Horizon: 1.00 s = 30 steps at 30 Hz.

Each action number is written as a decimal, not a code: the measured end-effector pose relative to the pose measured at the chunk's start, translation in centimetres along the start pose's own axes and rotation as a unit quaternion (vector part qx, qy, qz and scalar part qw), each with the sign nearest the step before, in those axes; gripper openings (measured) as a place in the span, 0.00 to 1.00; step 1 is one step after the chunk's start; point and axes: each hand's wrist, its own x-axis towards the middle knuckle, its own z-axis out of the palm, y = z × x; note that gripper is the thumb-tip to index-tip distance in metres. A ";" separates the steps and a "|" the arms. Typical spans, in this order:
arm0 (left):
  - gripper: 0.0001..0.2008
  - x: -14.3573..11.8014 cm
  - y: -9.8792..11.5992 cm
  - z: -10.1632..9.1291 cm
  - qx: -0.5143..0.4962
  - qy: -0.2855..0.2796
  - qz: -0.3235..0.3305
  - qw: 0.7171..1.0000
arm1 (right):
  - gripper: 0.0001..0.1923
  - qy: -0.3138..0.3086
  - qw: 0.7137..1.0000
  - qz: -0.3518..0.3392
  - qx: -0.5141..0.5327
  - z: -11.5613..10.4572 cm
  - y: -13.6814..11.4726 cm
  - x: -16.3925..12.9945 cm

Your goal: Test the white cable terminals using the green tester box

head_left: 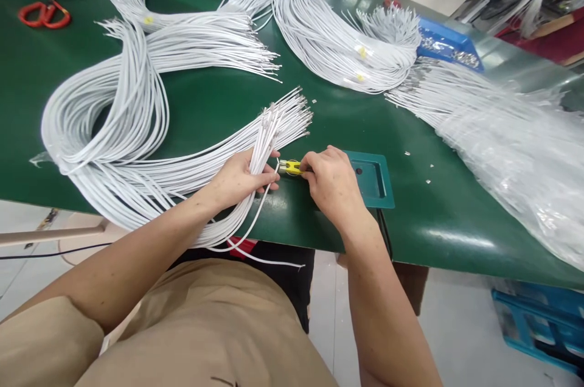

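Green tabletop (424,210), white wires (264,137) clasped in left hand (237,179) at centre, yellow tool (293,167) pinched in right hand (334,183) beside them, blue tray (438,29) toward two o'clock, tiled floor (449,332) toward four

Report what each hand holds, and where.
Left hand: a bundle of thin white wires, near their upper ends. Right hand: small yellow and silver tool, by its yellow end.

bright light | glare on green tabletop (460,238), clear plastic (515,149) | edges stretched | soft focus top right
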 end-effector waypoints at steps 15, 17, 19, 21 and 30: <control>0.22 0.5 -0.2 0.2 0.045 0.012 -0.020 0.999 | 0.12 0.080 0.993 0.059 0.063 -0.7 -1.2 -0.9; 0.23 0.4 -0.2 0.0 0.021 0.012 -0.019 1.000 | 0.11 0.120 0.986 0.084 0.084 -0.8 -2.0 -1.7; 0.23 0.2 -0.2 -0.2 0.007 0.014 -0.014 1.000 | 0.10 0.148 0.978 0.100 0.108 -0.7 -3.0 -2.6; 0.23 -0.2 0.0 -0.4 0.009 0.019 -0.007 1.000 | 0.09 0.152 0.976 0.081 0.131 -0.2 -4.3 -3.5; 0.20 -2.3 0.2 -0.9 -0.038 -0.008 0.000 0.999 | 0.11 0.035 0.991 -0.127 0.016 2.3 -10.6 -5.8</control>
